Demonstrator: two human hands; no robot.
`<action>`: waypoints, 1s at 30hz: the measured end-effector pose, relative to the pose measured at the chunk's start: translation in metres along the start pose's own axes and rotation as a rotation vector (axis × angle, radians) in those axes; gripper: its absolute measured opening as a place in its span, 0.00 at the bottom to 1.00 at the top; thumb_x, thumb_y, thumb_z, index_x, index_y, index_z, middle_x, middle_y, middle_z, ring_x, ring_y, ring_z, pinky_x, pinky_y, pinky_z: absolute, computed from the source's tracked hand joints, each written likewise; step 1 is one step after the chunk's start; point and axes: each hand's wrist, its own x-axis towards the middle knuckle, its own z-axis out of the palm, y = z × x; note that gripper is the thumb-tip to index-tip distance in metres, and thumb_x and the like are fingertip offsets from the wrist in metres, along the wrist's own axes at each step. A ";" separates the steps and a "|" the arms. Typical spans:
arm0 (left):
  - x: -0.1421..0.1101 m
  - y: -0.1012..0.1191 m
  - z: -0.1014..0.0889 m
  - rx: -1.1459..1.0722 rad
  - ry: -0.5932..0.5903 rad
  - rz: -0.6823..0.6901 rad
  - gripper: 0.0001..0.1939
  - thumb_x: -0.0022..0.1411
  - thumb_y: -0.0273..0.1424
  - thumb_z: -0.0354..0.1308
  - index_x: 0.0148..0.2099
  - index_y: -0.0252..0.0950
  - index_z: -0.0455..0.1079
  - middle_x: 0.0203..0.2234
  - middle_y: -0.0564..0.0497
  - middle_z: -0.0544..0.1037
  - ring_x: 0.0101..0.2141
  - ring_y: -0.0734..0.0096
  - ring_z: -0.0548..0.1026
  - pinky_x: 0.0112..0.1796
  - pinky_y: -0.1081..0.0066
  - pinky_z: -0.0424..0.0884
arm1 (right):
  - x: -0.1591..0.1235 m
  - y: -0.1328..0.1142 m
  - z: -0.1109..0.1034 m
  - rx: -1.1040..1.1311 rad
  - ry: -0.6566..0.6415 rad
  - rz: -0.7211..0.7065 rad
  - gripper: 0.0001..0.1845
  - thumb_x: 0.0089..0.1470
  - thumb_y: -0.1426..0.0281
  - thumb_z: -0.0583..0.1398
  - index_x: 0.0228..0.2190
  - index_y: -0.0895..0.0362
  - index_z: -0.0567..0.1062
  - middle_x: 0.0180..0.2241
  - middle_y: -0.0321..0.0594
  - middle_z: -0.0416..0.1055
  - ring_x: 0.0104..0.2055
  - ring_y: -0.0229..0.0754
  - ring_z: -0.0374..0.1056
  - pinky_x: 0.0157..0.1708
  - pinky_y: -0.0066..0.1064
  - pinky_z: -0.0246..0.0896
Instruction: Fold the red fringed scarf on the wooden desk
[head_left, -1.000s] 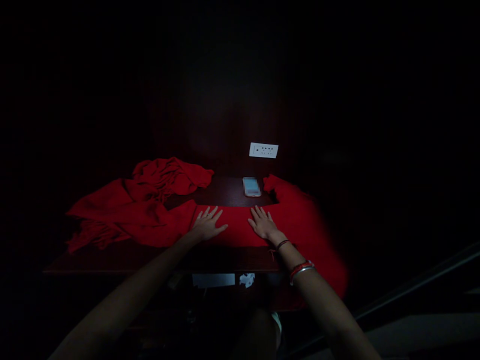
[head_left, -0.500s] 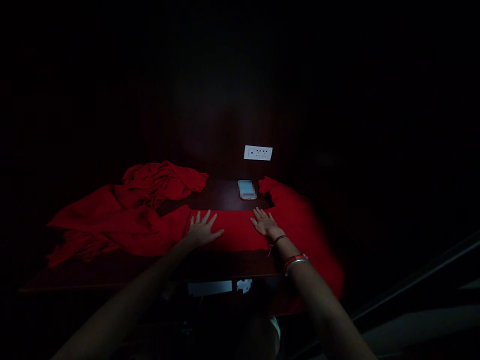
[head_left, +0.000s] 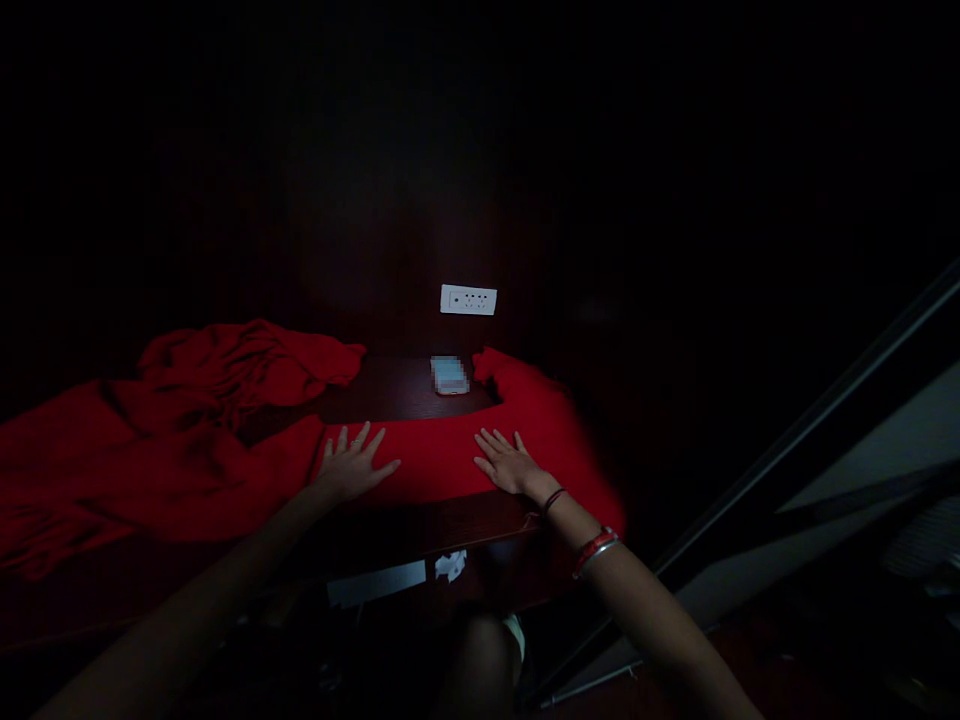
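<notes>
From here, fringed red scarf looks light, limp, hard to damage; best pinched by its long edge. Left hand, right hand: palms down on it, fingers spread, gripping nothing.

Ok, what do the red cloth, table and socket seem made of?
Red cloth: matt fabric, possibly wool-like, given its soft folds and fringed edge.
Table: dark wood or wood-look board, perhaps varnished, judging by its dull sheen.
Socket: probably smooth plastic, from its even, pale face.
</notes>
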 end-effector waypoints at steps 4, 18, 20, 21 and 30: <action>0.000 0.000 0.001 -0.001 0.004 -0.001 0.39 0.49 0.55 0.40 0.59 0.39 0.45 0.57 0.45 0.45 0.54 0.42 0.44 0.48 0.50 0.46 | -0.016 0.044 -0.005 -0.138 0.037 0.128 0.30 0.54 0.56 0.36 0.55 0.55 0.45 0.58 0.36 0.37 0.59 0.44 0.29 0.53 0.50 0.18; 0.001 -0.002 0.002 -0.002 -0.018 -0.005 0.39 0.49 0.55 0.37 0.59 0.39 0.44 0.58 0.47 0.44 0.54 0.43 0.43 0.49 0.51 0.44 | -0.015 0.063 -0.014 -0.025 0.160 0.233 0.32 0.53 0.53 0.33 0.56 0.52 0.38 0.59 0.34 0.30 0.59 0.44 0.26 0.53 0.48 0.26; 0.001 -0.002 0.002 0.003 -0.010 0.002 0.39 0.49 0.55 0.37 0.59 0.39 0.44 0.57 0.47 0.44 0.54 0.43 0.43 0.49 0.51 0.44 | -0.010 0.074 -0.011 0.007 0.125 0.338 0.32 0.53 0.54 0.35 0.56 0.54 0.37 0.59 0.38 0.29 0.59 0.46 0.26 0.53 0.49 0.27; 0.000 -0.002 0.001 0.006 -0.006 0.001 0.39 0.49 0.55 0.37 0.59 0.39 0.44 0.57 0.47 0.44 0.54 0.43 0.43 0.49 0.51 0.44 | -0.010 0.082 -0.009 0.018 0.117 0.393 0.32 0.53 0.54 0.35 0.56 0.56 0.37 0.59 0.40 0.29 0.59 0.47 0.27 0.53 0.48 0.29; 0.001 -0.003 0.003 0.007 0.025 0.017 0.39 0.50 0.54 0.38 0.59 0.39 0.45 0.57 0.46 0.45 0.54 0.43 0.44 0.48 0.51 0.46 | -0.018 0.084 -0.011 -0.032 0.286 0.492 0.36 0.53 0.55 0.39 0.55 0.69 0.44 0.57 0.58 0.36 0.58 0.51 0.32 0.53 0.39 0.33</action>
